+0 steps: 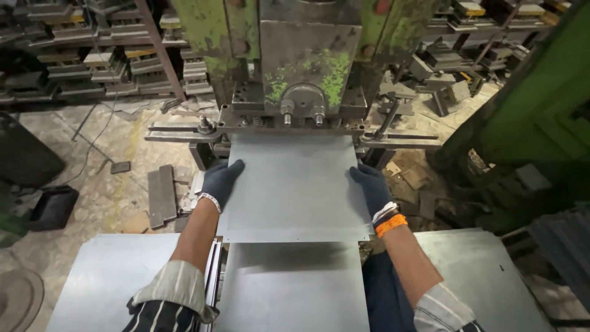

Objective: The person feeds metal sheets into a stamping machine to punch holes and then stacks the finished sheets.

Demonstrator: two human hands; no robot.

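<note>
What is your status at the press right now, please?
Left hand and right hand, both gloved, grip opposite edges of the metal sheet. Sheet's far edge sits under the green press. Nothing on the sheet.

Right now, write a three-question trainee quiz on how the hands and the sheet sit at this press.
1. True or false: both gloved hands grip the same metal sheet.
2. Which hand wears an orange wristband? A) left hand B) right hand
3. Fill in: the sheet's far edge lies under the green ____.

Key: 1 true; 2 B; 3 press.
</note>
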